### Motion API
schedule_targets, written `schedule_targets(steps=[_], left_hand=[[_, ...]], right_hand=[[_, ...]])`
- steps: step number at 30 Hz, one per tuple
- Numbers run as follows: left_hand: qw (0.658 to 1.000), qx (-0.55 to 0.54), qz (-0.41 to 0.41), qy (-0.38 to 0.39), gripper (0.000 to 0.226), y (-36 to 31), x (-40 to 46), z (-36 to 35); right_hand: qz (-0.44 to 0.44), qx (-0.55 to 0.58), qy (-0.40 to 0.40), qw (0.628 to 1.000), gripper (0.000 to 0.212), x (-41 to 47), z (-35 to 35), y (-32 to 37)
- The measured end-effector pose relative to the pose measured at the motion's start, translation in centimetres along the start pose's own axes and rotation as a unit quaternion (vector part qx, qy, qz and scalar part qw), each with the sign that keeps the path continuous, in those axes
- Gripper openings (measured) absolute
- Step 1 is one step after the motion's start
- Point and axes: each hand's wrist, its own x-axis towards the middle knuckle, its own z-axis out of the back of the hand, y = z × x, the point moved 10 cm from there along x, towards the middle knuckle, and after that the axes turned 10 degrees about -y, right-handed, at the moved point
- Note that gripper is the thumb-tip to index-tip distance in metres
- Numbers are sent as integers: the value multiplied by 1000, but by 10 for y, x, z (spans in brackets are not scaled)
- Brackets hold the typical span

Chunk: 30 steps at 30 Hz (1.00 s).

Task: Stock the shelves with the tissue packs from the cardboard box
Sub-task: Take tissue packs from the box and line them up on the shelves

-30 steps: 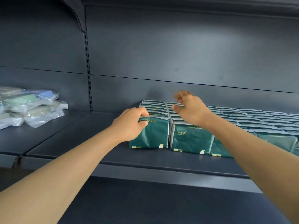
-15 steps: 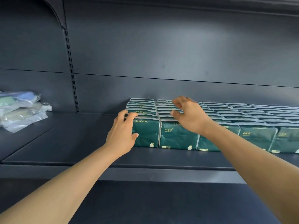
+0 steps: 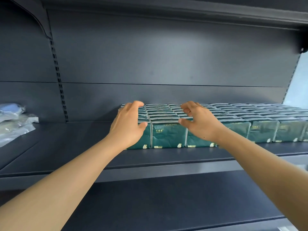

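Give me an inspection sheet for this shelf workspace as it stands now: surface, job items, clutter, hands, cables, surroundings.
Surface: dark metal shelf, bare to the left of the packs.
Job's things: green tissue packs stand upright in tight rows from mid-shelf to the right edge of view; cardboard box not in view.
Clutter: clear plastic bags lie on the neighbouring shelf at far left.
Grippers: left hand rests on the leftmost column of packs, fingers over the top; right hand lies over the packs with fingers curled, holding nothing that shows.
Cables: nothing seen.
Surroundings: dark back panel, slotted upright, another shelf overhead.
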Motion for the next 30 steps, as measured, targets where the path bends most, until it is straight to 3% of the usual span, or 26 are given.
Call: schedule_targets(steps=[5, 15, 21, 26, 30], left_hand=[[992, -84, -53, 75, 45, -63, -28, -35], [940, -165, -111, 275, 30, -188, -142, -168], [901, -173, -100, 384, 27, -265, -242, -257], [880, -157, -71, 443, 26, -325, -336, -330], [862, -134, -39, 487, 24, -356, -406, -382]], right_hand=[[-37, -28, -10, 999, 47, -52, 30, -33], [-209, -92, -1, 974, 47, -211, 93, -170], [-301, -104, 56, 946, 46, -333, 126, -259], [-338, -82, 108, 931, 32, -432, 144, -332], [-376, -64, 135, 915, 36, -508, 152, -386]])
